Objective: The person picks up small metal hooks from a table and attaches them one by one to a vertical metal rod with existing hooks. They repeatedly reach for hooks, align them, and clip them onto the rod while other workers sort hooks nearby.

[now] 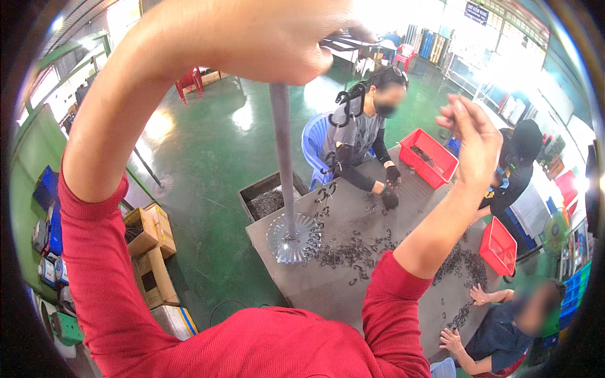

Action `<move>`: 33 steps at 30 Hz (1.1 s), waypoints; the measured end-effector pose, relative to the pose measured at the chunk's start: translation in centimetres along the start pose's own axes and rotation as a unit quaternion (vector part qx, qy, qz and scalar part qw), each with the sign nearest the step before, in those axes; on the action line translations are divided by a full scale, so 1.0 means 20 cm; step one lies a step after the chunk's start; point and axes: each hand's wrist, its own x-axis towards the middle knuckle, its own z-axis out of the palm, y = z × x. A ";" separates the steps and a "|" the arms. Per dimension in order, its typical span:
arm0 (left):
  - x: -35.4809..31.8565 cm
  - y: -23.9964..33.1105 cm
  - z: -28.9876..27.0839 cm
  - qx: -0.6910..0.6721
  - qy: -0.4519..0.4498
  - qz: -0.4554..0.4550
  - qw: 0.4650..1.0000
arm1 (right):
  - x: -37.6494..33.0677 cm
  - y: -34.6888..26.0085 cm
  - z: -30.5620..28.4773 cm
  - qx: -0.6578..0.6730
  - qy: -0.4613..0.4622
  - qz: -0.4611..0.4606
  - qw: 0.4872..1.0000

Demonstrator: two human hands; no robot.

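Head cam: I see L hand (293, 47) by gray pole (282, 145), R hand (476, 138) half curled, can't tell grips, black hooks (346, 253) on tbl (315, 287).

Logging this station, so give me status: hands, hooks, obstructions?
Left hand raised, covering the grey pole's top, grip hidden. Right hand raised, fingers bent, nothing visible in it. Black hooks scattered across table. Co-worker's gloved hands also there.

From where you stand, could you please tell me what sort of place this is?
Probably a factory workshop: dark hook-shaped parts lie scattered across a grey worktable, near a red plastic bin and a gloved co-worker.
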 end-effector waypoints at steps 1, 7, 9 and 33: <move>0.00 -0.01 0.00 0.001 -0.007 0.013 1.000 | 0.02 0.00 -0.05 -0.107 0.027 0.014 0.994; -0.01 -0.13 0.09 0.038 0.061 0.071 0.995 | -0.04 -0.02 0.09 -0.334 0.031 -0.126 0.934; -0.01 -0.10 0.10 0.010 0.107 0.064 0.992 | -0.06 -0.07 0.22 -0.062 -0.079 -0.102 0.990; 0.09 -0.03 -0.06 -0.083 -0.059 0.027 0.994 | -0.02 -0.02 -0.13 -0.465 0.080 0.038 0.881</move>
